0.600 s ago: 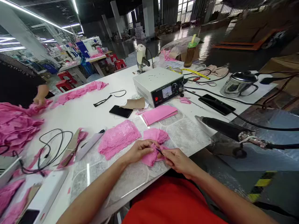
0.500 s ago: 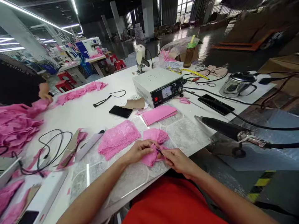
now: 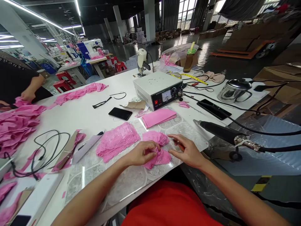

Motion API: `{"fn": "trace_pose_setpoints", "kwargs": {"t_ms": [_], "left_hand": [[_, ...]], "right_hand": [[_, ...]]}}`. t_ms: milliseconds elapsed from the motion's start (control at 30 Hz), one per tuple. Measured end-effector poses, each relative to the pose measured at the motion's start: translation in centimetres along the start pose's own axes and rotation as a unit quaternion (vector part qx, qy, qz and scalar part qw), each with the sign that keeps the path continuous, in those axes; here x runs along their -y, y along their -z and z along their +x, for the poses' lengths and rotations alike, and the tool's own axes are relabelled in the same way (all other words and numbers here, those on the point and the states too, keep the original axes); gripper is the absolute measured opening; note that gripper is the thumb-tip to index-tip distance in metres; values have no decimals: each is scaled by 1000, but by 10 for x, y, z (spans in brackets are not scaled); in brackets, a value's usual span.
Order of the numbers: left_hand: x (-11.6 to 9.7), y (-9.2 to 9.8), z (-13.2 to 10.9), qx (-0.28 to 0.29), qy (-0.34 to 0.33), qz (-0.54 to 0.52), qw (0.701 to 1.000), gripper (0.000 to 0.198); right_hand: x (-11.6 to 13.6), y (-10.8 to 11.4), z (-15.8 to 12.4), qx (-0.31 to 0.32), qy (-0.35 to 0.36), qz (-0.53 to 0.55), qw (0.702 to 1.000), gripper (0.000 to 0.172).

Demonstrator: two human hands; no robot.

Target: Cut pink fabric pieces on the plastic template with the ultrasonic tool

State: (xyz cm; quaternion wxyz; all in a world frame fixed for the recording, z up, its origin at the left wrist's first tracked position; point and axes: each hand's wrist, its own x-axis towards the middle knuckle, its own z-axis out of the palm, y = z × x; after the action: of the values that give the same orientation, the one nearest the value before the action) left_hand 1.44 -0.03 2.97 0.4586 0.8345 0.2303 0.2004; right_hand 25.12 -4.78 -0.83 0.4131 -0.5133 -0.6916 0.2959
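Observation:
My left hand point(image 3: 144, 153) is closed, its thumb and fingertips pinching a gathered pink lace piece point(image 3: 162, 157) on the clear mat. To its right, my right hand point(image 3: 188, 152) has its thumb and forefinger apart, off the lace. A small dark and orange tool point(image 3: 181, 146) shows within its curled fingers, mostly hidden; its exact kind is unclear. Left of the hands lies a stack of pink lace pieces point(image 3: 117, 141). Behind them is a folded smooth pink cloth point(image 3: 158, 117).
A control box point(image 3: 158, 89) with a dial stands behind the cloth. A black corded handpiece point(image 3: 218, 131) rests over the table's right edge. Phones point(image 3: 120, 113), a glass pot point(image 3: 234, 91) and a yellow tape measure point(image 3: 195, 78) lie around. At left, another person's hand point(image 3: 28, 94) touches heaped pink fabric point(image 3: 18, 125).
My right hand has drawn back to the right from the lace, its thumb and forefinger spreading. The dark tool tip has left the lace. At left, the other person's hand has moved left.

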Motion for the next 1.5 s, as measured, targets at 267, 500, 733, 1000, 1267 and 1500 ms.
{"fn": "trace_pose_setpoints", "kwargs": {"t_ms": [267,500,733,1000,1267,1500], "left_hand": [[-5,-8,4,-10,-40,69,997,11],[-4,-27,-2,-59,-46,201,977,9],[-5,-76,6,-273,71,390,877,47],[-5,-100,33,-180,183,460,850,58],[-14,-45,-10,-139,201,445,862,19],[-18,84,-36,-200,196,433,857,17]], "right_hand": [[-28,-19,47,83,215,-131,964,54],[-44,-11,70,103,254,-121,954,33],[-50,8,70,85,252,-134,954,31],[-57,19,60,75,283,-140,946,29],[-54,23,56,62,242,-127,960,23],[26,-24,138,-4,251,-130,959,19]]}}
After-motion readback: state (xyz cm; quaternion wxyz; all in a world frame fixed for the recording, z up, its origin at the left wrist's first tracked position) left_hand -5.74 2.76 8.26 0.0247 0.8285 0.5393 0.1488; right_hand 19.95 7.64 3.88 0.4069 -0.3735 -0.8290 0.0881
